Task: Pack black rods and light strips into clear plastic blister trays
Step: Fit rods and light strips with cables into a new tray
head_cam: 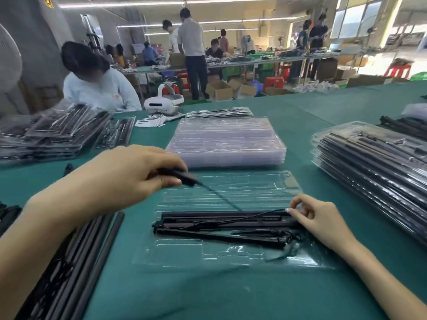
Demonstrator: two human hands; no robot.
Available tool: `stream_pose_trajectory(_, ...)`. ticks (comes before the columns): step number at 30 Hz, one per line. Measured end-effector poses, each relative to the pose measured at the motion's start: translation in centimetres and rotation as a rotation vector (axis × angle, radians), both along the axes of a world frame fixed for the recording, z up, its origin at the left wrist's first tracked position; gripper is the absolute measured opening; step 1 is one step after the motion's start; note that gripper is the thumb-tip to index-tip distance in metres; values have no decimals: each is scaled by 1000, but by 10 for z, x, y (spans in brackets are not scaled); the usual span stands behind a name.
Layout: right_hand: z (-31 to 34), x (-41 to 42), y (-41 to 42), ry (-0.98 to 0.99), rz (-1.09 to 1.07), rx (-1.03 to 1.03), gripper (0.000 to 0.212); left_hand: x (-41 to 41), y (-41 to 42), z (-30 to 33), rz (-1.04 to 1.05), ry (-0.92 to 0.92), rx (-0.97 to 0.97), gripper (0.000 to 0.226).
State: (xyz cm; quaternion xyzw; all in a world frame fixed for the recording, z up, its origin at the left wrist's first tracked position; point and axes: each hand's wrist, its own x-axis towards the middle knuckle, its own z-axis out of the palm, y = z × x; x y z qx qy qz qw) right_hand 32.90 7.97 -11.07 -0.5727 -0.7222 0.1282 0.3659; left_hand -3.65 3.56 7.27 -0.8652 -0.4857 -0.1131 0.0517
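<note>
Left hand [129, 179]: curled round a black plug [179, 176], its thin cord [221, 199] lifted over the tray.
Right hand [316, 218]: pinching the cord's far end at the tray's right edge.
Tray [208, 252]: clear, thin, moulded; black rods [219, 221] lie in its middle channels.
Risk: taut cord may drag rods out; glossy tray may slide on the green mat [184, 292].
</note>
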Motion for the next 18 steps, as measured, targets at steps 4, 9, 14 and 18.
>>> stream_pose_trajectory(4,2,0,-4,30,-2,20,20,-12,18,-29,51,177,-307,25)
stream_pose_trajectory(9,13,8,-4,219,11,-20,17,-14,11,-82,-53,-303,-412,19)
stream_pose_trajectory(14,16,14,-4,270,30,-117,12,43,-8,-118,-176,-486,-394,7)
stream_pose_trajectory(18,16,19,-6,308,49,-166,8,73,-16,-147,-191,-437,-373,11)
